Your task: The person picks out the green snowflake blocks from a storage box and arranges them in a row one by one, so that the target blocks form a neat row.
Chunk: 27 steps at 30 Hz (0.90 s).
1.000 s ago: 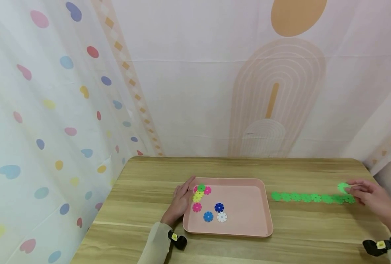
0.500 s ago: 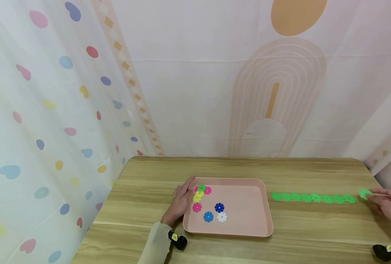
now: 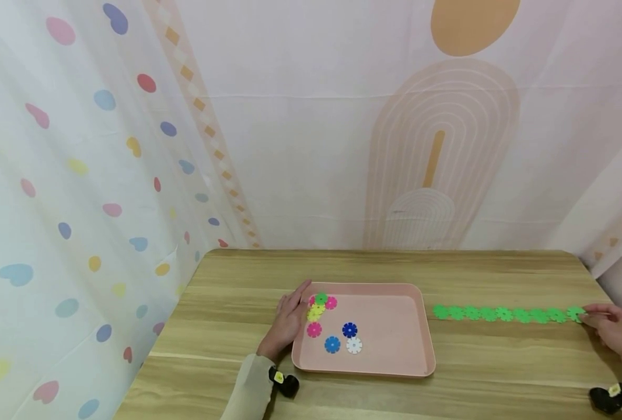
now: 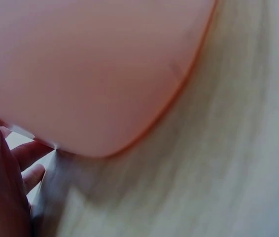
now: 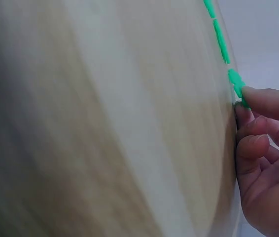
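My right hand (image 3: 617,329) pinches a green snowflake disc (image 3: 575,314) between thumb and fingertips at the right end of a row of green discs (image 3: 504,314). In the right wrist view the pinched disc (image 5: 236,82) is slightly tilted, its lower edge under the thumb, with other row discs (image 5: 221,41) beyond it. My left hand (image 3: 289,318) rests with extended fingers along the left rim of a pink tray (image 3: 395,332). The left wrist view shows the tray's rounded corner (image 4: 129,118) with part of the left hand (image 4: 1,182) beside it.
Inside the tray lie a cluster of pink, yellow and green discs (image 3: 316,309), plus a light blue disc (image 3: 332,345), a dark blue disc (image 3: 350,330) and a white disc (image 3: 354,345). A patterned curtain (image 3: 311,146) hangs behind the wooden table (image 3: 211,326).
My right hand has carried the green disc rightward past the row's end, then lowered it beside the last disc. My left hand has stayed at the tray.
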Each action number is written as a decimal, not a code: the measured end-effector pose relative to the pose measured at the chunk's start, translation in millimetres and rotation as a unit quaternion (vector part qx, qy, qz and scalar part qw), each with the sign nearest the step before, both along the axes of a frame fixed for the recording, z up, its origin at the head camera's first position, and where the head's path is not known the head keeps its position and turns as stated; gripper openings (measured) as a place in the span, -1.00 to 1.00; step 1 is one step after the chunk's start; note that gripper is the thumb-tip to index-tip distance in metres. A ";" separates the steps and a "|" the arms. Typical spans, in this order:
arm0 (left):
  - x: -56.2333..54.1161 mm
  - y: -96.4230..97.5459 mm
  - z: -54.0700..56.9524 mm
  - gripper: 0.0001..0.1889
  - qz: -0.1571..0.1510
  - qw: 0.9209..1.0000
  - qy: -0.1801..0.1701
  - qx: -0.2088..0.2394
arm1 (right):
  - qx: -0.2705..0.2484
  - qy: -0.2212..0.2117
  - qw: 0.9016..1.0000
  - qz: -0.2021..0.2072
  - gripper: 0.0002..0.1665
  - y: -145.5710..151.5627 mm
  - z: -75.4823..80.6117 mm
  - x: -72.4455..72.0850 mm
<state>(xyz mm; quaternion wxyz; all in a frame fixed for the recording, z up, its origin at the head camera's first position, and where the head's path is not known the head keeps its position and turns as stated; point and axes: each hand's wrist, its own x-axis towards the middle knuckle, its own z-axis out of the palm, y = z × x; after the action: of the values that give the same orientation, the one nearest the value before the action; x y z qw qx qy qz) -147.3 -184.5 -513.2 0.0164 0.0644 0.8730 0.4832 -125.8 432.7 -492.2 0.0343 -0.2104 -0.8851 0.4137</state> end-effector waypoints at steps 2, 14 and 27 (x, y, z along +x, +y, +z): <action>0.1 0.1 0.5 -0.47 0.001 1.000 0.002 0.000 | 0.003 -0.006 1.000 -0.001 -0.58 -0.9 0.8 -0.1; 1.0 0.8 0.1 -0.48 0.002 1.000 0.008 -0.005 | 0.029 -0.045 0.998 -0.017 -0.59 3.7 -6.3 -6.3; 0.7 0.7 0.8 -0.47 -0.004 1.000 0.012 -0.003 | 0.055 -0.036 0.998 -0.018 -0.62 -0.6 -3.6 -5.2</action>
<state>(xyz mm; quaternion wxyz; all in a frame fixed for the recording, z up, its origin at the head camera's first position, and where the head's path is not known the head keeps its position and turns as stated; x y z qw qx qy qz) -146.7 -183.8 -512.4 0.0080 0.0732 0.8741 0.4801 -131.0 432.1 -495.8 0.0218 -0.2392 -0.9032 0.3559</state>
